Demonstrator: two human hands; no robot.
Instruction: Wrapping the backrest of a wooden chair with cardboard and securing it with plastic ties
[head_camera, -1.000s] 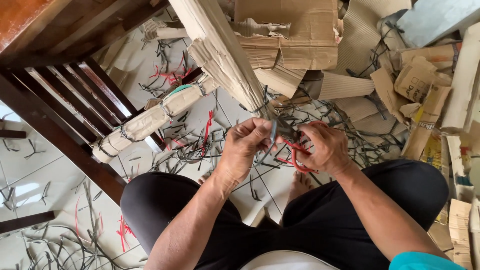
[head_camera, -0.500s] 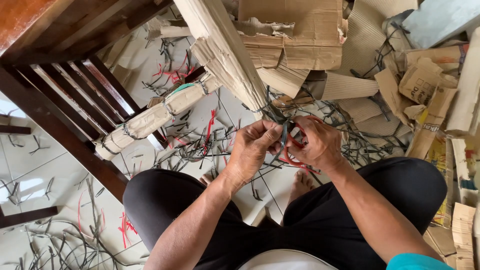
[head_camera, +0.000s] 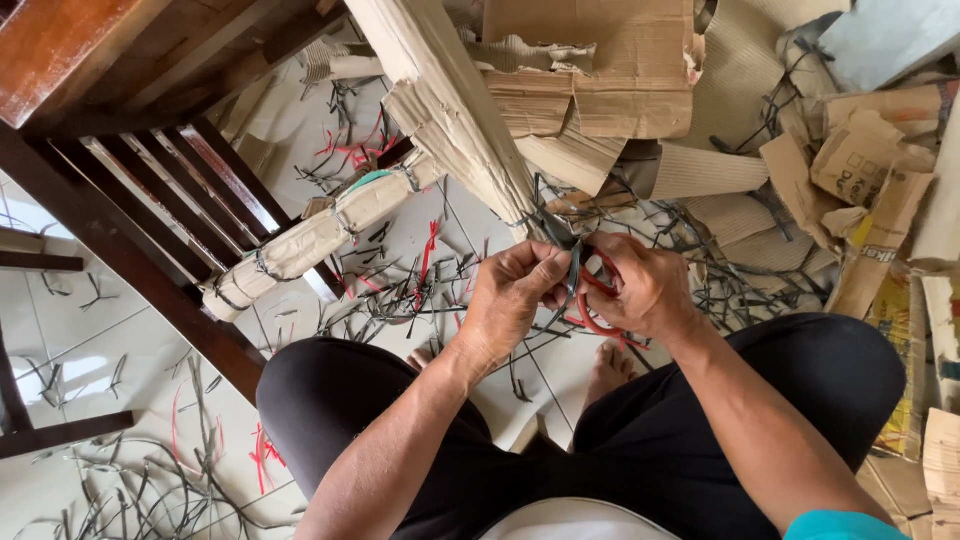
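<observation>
Two hands over the lap, head view: left hand (head_camera: 508, 300) pinching a dark plastic strap (head_camera: 572, 268) (fingers closed on it), right hand (head_camera: 640, 285) gripping red-handled cutters (head_camera: 592, 300) beside it, just below a long cardboard-wrapped bundle (head_camera: 440, 100); cut strap scraps (head_camera: 400, 290) across white floor tiles (head_camera: 70, 340).

Soft, even daylight, sharp focus, faint glare on floor tiles (head_camera: 60, 310).

Clutter across a white tiled floor (head_camera: 60, 330)

A dark wooden chair (head_camera: 120, 200) stands at the floor's left edge with a tied cardboard roll (head_camera: 320, 230) against it; torn cardboard sheets (head_camera: 600, 80) pile along the far edge, grey and red strap offcuts (head_camera: 400, 290) scattered between.
</observation>
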